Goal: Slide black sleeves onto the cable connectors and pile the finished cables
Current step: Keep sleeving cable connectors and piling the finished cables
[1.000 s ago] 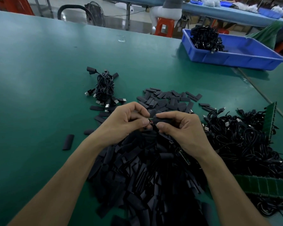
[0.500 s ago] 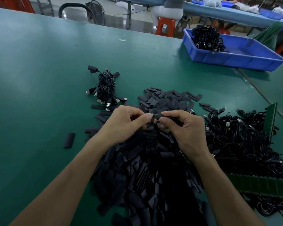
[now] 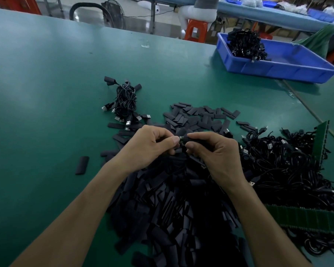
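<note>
The connector (image 3: 181,138) sits between my 2 grips, at the middle of the bench (image 3: 46,93), with only a small metal end showing. My left grip (image 3: 148,147) pinches it, thumb and forefinger curled tight. My right grip (image 3: 218,153) is curled round a black sleeve (image 3: 193,140), whose open end meets the connector; how far it is on I cannot tell.

Under both wrists, at 6 o'clock, lies the big heap of loose sleeves (image 3: 172,209), and it thins out to flat scattered pieces at 12 o'clock. 1 stray sleeve (image 3: 82,165) lies apart at 9 o'clock. At 11 o'clock the pile of finished cables (image 3: 124,102) rests on the bench, plugs pointing toward me. At 3 o'clock spreads the tangle of black cables (image 3: 289,160), with 2 green strips (image 3: 305,218) lying at its edges. Far off at 1 o'clock a blue tray (image 3: 278,68) holds another bundle of black cables in its left corner.
</note>
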